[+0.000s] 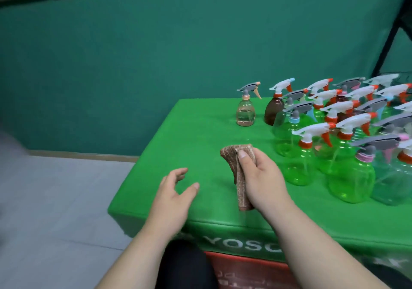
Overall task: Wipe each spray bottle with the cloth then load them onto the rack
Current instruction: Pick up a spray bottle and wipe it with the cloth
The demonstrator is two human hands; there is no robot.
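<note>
My right hand point(263, 177) grips a folded brown cloth point(242, 177) over the middle of the green table point(178, 155), thumb pressed on its top fold. My left hand point(176, 190) hovers empty to the left of it, fingers loosely spread. Several spray bottles crowd the table's right side, mostly green with white and orange triggers; the nearest green one point(301, 163) stands just right of my right hand. A small clear bottle with a grey trigger point(245, 112) stands alone farther back, beside a brown bottle point(273, 110). No rack is in view.
The table's left edge drops to a pale grey floor point(55, 199). A dark green wall point(133, 65) runs behind. A black metal frame point(388, 34) rises at the far right. A red box point(245, 271) sits under the table's front edge.
</note>
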